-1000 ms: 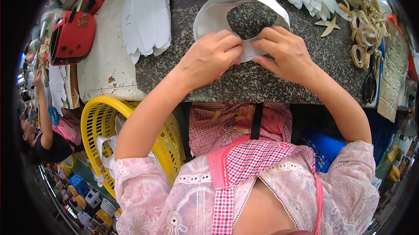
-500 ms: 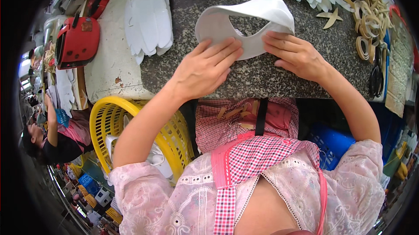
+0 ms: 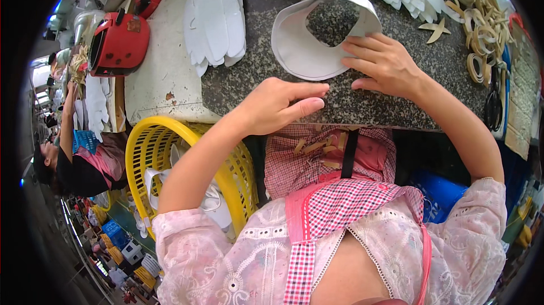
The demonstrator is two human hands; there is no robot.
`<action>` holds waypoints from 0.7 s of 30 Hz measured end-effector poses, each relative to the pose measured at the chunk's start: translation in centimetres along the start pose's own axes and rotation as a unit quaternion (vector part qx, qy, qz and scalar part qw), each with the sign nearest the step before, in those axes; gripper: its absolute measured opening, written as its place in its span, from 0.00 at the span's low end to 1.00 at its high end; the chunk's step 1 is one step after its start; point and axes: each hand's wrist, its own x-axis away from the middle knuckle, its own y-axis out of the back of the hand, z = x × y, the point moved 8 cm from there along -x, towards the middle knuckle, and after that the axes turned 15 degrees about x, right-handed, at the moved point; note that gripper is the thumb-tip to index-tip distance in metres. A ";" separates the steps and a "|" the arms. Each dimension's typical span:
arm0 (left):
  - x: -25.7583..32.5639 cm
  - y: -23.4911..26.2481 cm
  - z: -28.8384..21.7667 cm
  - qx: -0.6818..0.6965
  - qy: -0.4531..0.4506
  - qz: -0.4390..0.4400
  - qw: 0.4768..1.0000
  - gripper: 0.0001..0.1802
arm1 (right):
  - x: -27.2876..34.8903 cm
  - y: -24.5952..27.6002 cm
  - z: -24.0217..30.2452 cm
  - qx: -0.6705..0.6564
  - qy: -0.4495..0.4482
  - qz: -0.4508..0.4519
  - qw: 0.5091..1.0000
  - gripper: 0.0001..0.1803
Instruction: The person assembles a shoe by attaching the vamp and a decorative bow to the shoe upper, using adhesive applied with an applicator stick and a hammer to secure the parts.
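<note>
White curved piece (image 3: pixel 309 50) lay on speckled stone worktop (image 3: pixel 266 87), looped open | right hand (image 3: pixel 385 64) rested flat on its near end, fingers spread, gripping nothing | left hand (image 3: pixel 280 107) hovered just short of it, fingers extended together, empty | stack of white cut-outs (image 3: pixel 215 24) lay nearby, apart.

1 white visor piece (image 3: pixel 309 50), 1 yellow basket (image 3: pixel 148 152), 2 red tools (image 3: pixel 116 44), 2 hands (image 3: pixel 385 64).

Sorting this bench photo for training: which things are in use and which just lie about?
In use: white curved band, right hand pressing it, left hand beside it.
Lying about: white cut pieces, red tool, yellow basket, tan rings.
</note>
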 end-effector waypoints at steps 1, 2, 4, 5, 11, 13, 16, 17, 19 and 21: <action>-0.6 0.4 -0.5 0.117 0.042 0.037 0.992 0.20 | -0.4 -0.1 -0.7 0.004 -0.002 0.001 1.000 0.22; -1.9 2.9 -2.4 0.113 -0.048 -0.042 0.992 0.18 | -0.7 0.0 -0.9 0.017 0.035 -0.021 0.999 0.19; -4.4 5.8 -3.9 -0.077 -0.188 -0.075 0.976 0.22 | -1.3 1.0 -0.4 0.084 0.120 -0.072 0.987 0.13; -5.5 5.5 -3.6 -0.204 -0.221 -0.038 0.953 0.24 | -1.2 1.1 -1.0 0.082 0.140 -0.073 0.984 0.11; -5.4 1.4 1.7 -0.366 -0.117 -0.022 0.923 0.24 | -0.2 4.2 -4.7 0.088 0.013 -0.048 0.995 0.10; -4.7 -0.4 0.0 -0.393 -0.112 -0.079 0.910 0.21 | -1.4 6.5 -1.7 -0.036 -0.060 -0.154 0.986 0.12; -4.6 -1.8 -1.0 -0.350 -0.078 -0.067 0.931 0.16 | -0.6 3.4 0.8 -0.125 -0.127 -0.088 0.980 0.15; -4.1 -1.3 -1.5 -0.332 -0.110 -0.084 0.933 0.14 | 0.3 2.2 0.3 -0.133 -0.165 -0.058 0.976 0.16; -3.5 -1.0 -1.7 -0.314 -0.138 -0.102 0.934 0.12 | 0.6 1.0 0.0 -0.143 -0.200 -0.028 0.969 0.17; -3.3 -0.4 -0.8 -0.267 -0.085 -0.139 0.950 0.10 | 0.6 0.9 0.0 -0.155 -0.223 -0.043 0.961 0.17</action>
